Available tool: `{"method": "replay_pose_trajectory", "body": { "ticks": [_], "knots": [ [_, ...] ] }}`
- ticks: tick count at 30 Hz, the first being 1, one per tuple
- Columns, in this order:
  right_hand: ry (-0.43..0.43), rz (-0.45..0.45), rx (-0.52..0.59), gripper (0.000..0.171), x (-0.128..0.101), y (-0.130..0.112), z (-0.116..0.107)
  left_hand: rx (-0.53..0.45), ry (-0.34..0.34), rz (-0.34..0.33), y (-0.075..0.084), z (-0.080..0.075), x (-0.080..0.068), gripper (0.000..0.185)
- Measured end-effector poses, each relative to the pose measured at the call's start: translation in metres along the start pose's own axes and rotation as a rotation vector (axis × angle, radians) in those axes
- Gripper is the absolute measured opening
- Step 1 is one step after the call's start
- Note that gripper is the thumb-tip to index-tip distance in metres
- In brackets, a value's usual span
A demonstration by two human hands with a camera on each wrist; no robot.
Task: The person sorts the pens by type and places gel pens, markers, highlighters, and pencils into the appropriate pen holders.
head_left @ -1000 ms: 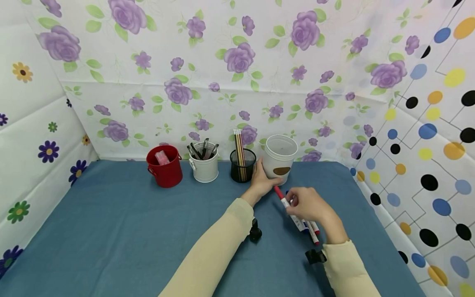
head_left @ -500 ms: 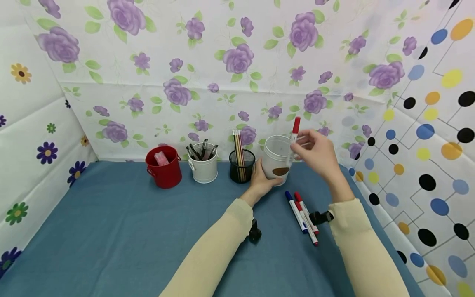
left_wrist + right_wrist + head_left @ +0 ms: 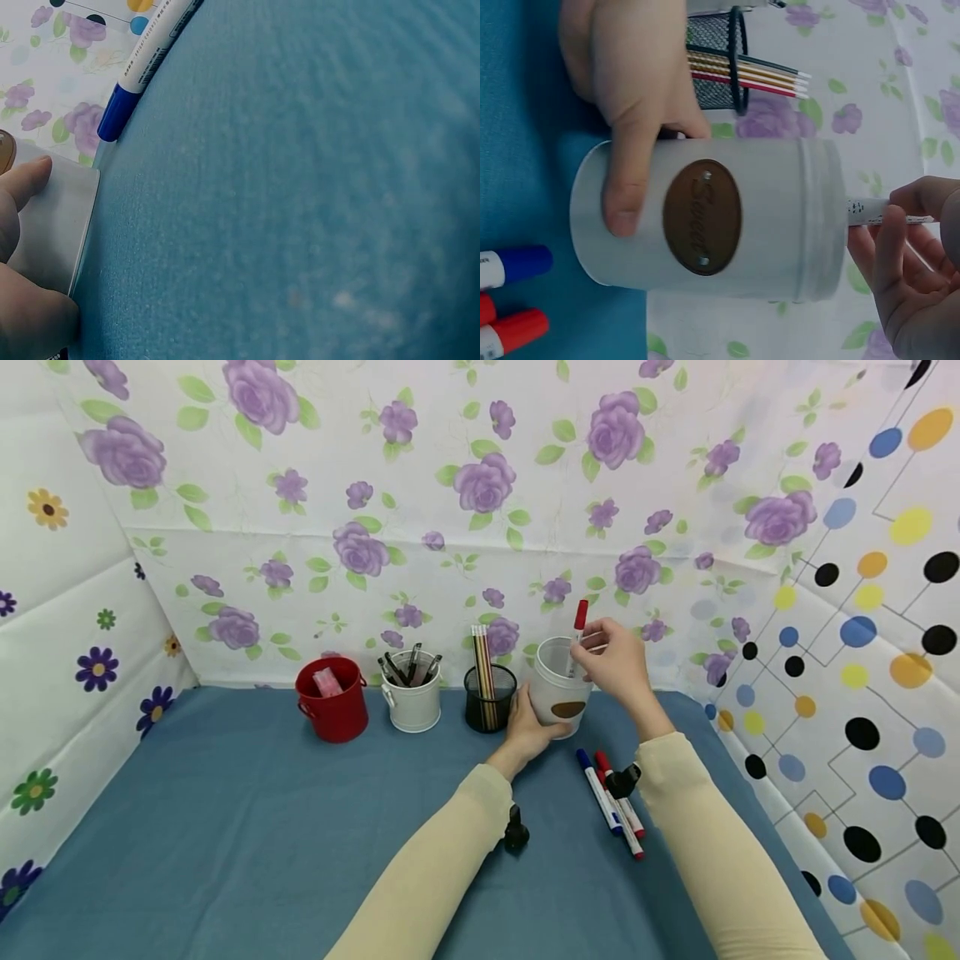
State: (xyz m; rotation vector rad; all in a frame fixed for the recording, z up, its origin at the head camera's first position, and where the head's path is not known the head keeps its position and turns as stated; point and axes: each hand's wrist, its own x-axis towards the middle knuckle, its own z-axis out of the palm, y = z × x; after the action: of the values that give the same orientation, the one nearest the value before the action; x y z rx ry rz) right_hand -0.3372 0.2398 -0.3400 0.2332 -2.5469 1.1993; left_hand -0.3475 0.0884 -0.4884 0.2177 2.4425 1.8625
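A white bucket (image 3: 557, 695) with a brown oval label (image 3: 703, 217) stands at the back right of the table. My left hand (image 3: 529, 727) grips it low on its left side, thumb across the front. A red-capped marker (image 3: 580, 617) is pinched upright in my right hand (image 3: 617, 662), cap up, its lower end inside the bucket's mouth. On the cloth in front lie a blue-capped marker (image 3: 600, 793) and two red-capped markers (image 3: 634, 817), side by side. In the left wrist view the blue-capped marker (image 3: 150, 67) lies beyond my thumb.
Left of the bucket stand a black mesh cup (image 3: 491, 714) of pencils (image 3: 483, 664), a white pail (image 3: 415, 706) of black pens and a red pail (image 3: 335, 718) holding a pink item. A flowered cloth wall (image 3: 420, 510) closes the back.
My right hand has lifted the red-capped marker from the table up to the bucket, then moved left and lowered its end into the mouth. My left hand stays on the bucket.
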Motion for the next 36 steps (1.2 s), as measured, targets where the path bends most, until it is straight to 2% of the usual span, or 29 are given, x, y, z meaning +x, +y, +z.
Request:
{"method": "replay_pose_trajectory", "body": {
  "ticks": [8, 13, 19, 36],
  "knots": [
    [-0.016, 0.032, -0.021, 0.029, -0.005, 0.007, 0.009, 0.014, -0.016, -0.034, -0.010, 0.005, 0.012, 0.115],
    [-0.032, 0.044, -0.030, 0.031, -0.008, 0.007, 0.011, 0.024, -0.021, -0.034, -0.008, 0.004, 0.007, 0.115],
    [-0.039, 0.037, -0.041, 0.034, -0.008, 0.008, 0.015, 0.013, -0.003, 0.011, -0.003, 0.000, -0.001, 0.111],
    [-0.033, 0.005, -0.128, 0.030, -0.006, 0.008, 0.020, 0.021, -0.010, 0.013, -0.002, -0.002, -0.001, 0.111]
  ]
}}
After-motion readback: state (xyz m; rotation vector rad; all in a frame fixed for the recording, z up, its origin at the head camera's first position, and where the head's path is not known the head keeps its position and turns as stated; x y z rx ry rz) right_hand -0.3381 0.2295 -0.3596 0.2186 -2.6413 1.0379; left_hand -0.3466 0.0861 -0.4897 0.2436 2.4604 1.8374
